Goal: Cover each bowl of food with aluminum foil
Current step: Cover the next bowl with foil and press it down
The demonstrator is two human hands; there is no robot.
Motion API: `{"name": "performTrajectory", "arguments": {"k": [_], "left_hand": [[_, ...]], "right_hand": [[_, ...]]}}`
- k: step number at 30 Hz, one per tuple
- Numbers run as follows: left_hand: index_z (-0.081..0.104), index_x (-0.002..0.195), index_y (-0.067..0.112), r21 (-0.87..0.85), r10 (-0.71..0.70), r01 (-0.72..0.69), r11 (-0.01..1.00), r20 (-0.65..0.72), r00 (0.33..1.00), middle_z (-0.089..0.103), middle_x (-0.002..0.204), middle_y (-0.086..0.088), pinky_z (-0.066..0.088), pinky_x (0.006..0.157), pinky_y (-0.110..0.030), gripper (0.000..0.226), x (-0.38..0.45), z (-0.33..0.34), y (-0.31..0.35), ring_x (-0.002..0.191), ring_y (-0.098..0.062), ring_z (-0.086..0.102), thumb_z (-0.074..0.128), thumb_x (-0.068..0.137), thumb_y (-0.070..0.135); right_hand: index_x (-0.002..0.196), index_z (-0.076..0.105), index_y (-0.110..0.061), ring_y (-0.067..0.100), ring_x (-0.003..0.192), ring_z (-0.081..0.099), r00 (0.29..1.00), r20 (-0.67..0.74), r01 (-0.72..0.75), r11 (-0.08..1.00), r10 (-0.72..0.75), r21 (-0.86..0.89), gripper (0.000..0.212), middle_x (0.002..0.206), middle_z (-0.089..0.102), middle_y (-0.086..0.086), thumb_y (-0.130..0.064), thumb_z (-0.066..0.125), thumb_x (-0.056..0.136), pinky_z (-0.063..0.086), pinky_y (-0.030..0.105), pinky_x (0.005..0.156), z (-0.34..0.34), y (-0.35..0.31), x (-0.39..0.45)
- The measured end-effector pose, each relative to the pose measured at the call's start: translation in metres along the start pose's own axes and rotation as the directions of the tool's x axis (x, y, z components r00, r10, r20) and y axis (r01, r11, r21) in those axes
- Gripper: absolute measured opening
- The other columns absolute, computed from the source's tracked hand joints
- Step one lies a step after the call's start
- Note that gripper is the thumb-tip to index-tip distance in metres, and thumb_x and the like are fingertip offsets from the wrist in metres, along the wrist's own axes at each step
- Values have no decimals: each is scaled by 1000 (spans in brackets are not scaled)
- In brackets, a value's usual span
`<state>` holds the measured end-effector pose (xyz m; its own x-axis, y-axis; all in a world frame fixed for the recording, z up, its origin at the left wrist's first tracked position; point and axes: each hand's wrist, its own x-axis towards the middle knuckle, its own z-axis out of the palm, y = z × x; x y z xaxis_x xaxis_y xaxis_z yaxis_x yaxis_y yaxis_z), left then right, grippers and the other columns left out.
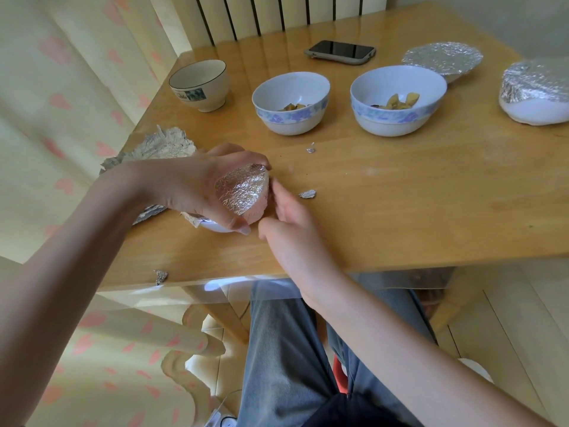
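My left hand point(197, 183) grips a small foil-covered bowl point(243, 192), tilted on its side near the table's front left. My right hand point(289, 217) touches the bowl's right rim with its fingertips. Two uncovered blue-patterned bowls with food stand behind: one in the middle point(292, 118) and one to its right point(397, 115). Two foil-covered bowls sit at the far right point(535, 87) and back right point(443, 58). Crumpled foil sheets point(166, 146) lie at the table's left edge, partly under my left arm.
A cream bowl point(200, 84) stands at the back left. A phone point(340, 52) lies at the back. Small foil scraps point(308, 194) dot the wooden table point(400, 211). A white dish point(215, 225) peeks from beneath my left hand. A chair point(147, 331) stands at the lower left.
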<state>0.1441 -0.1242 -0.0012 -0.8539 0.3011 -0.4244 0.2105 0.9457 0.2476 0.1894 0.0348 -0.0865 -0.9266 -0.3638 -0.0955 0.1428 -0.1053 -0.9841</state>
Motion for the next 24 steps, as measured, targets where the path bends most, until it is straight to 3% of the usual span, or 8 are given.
{"name": "performTrajectory", "arguments": {"k": [4, 6, 10, 13, 17, 24], "left_hand": [[17, 114, 80, 1, -3, 3, 1000, -4, 1000, 23, 135, 32, 33, 110, -43, 91, 0, 1, 1, 133, -10, 27, 68, 39, 76], [16, 113, 81, 4, 0, 0, 1000, -9, 1000, 23, 135, 32, 33, 110, -44, 91, 0, 1, 0, 133, -11, 28, 68, 39, 77], [18, 113, 79, -6, 18, -18, 1000, -8, 1000, 24, 134, 32, 35, 107, -39, 89, 1, 1, 1, 131, -9, 29, 68, 40, 73], [24, 114, 75, 0, 55, -55, 999, -6, 998, 27, 133, 31, 37, 103, -34, 88, -1, 0, -2, 128, -5, 32, 72, 41, 64], [29, 119, 69, -26, 93, -94, 995, -14, 996, 30, 132, 33, 34, 107, -34, 90, -4, 1, -7, 130, -1, 32, 79, 46, 52], [32, 117, 69, -74, 122, -124, 990, -25, 992, 32, 130, 33, 32, 105, -29, 87, -6, 1, -10, 128, 6, 31, 77, 44, 51]], "right_hand": [[140, 41, -30, -8, 88, 56, 998, -12, 56, 998, -57, -41, 68, 94, 60, -33, 6, 39, 82, 43, 19, 88, 1, 4, 6], [139, 43, -26, 0, 99, 58, 995, -34, 86, 987, -92, -137, 60, 113, 61, -21, 1, 41, 85, 46, 25, 95, -5, 6, 10], [138, 47, -16, 10, 103, 60, 981, -33, 164, 907, -191, -387, 57, 123, 60, -1, -3, 64, 84, 50, 28, 95, -29, -3, 14], [120, 61, -13, 12, 95, 63, 963, 65, 254, 803, -261, -540, 51, 108, 67, 1, -18, 81, 73, 54, 31, 86, -36, -15, 17], [96, 62, -13, 18, 83, 61, 915, 128, 357, 620, -383, -699, 39, 88, 66, 0, -32, 82, 69, 53, 40, 74, -32, -20, 25], [86, 63, -10, 24, 74, 59, 855, 290, 484, 458, -431, -746, 25, 78, 66, 5, -28, 77, 76, 50, 43, 68, -43, -33, 39]]}}
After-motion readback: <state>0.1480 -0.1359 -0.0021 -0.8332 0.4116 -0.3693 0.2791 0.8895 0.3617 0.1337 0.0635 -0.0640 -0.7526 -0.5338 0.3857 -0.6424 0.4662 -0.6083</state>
